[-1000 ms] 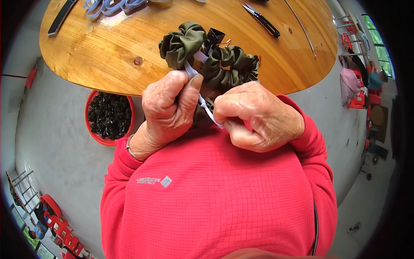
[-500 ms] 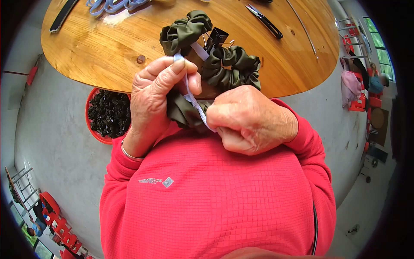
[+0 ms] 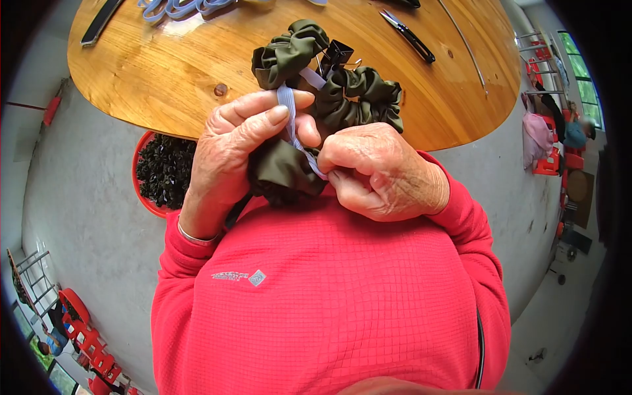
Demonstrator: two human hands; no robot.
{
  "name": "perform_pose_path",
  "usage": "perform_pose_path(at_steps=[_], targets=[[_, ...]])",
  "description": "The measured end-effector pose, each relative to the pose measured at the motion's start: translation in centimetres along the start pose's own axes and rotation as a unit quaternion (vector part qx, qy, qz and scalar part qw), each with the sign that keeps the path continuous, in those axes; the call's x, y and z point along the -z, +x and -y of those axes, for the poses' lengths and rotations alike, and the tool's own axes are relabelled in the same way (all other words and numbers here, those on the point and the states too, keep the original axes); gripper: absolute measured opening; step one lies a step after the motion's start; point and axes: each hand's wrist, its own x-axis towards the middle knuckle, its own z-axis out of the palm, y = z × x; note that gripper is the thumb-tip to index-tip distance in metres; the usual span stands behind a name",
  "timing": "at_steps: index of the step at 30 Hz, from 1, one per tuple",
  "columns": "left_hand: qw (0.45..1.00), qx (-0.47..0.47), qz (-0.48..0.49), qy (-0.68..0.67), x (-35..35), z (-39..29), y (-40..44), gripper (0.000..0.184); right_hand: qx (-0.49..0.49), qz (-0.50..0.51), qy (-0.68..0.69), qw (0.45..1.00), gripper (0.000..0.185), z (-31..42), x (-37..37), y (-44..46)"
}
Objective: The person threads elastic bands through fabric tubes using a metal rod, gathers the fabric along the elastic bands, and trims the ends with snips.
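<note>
A pale lavender elastic band (image 3: 291,118) runs out of a gathered tube of dark green fabric (image 3: 288,49). My left hand (image 3: 237,145) is closed, the band between its thumb and fingers near the fabric's opening. Lower down, my right hand (image 3: 382,172) pinches the same band in a closed fist. More green fabric (image 3: 283,172) bunches beneath the hands, against the red top. A scrunched green length (image 3: 359,99) lies at the table edge beside a black binder clip (image 3: 336,54), with a short strip of elastic (image 3: 312,78) crossing between the fabric parts.
On the wooden table (image 3: 158,79) lie a black-handled cutting tool (image 3: 408,36), a thin metal rod (image 3: 464,46), loops of elastic (image 3: 187,8) and a dark strip (image 3: 101,23). A red basket (image 3: 139,192) of dark pieces stands on the floor at left.
My left hand's fingers have opened slightly along the band, showing more of its flat width. My right hand has moved slightly up, and the stretch between the hands is shorter.
</note>
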Motion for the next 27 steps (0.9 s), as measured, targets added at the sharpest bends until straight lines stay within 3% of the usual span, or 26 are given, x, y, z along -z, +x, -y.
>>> perform_pose_path(at_steps=[5,11,14,18,21,24,27], targets=[[1.000,0.009,0.004,-0.005,-0.2,-0.1,-0.1,0.035,-0.013,0.010,0.016,1.000,0.009,0.2,0.3,-0.2],[0.999,0.000,0.023,-0.026,0.4,0.0,0.2,0.037,0.002,0.103,0.044,0.994,0.014,0.0,0.5,-0.3],[1.000,0.011,-0.006,-0.004,-0.2,-0.2,0.1,0.037,-0.030,0.124,0.049,0.991,0.008,0.1,0.6,-0.2],[0.999,0.037,0.019,0.030,0.0,-0.8,0.4,0.033,0.008,0.022,0.063,0.998,0.017,0.9,2.5,0.8],[0.992,0.049,0.052,0.106,-0.3,-1.8,0.6,0.024,0.115,-0.064,-0.164,0.978,0.046,1.0,4.3,2.2],[0.975,0.046,0.129,0.173,-0.4,-2.4,1.3,0.022,0.093,-0.024,-0.212,0.972,0.049,0.0,3.5,3.3],[0.974,0.096,0.130,0.160,-0.4,-3.4,1.6,0.023,0.100,-0.027,-0.298,0.949,0.044,-0.6,3.4,3.7]])
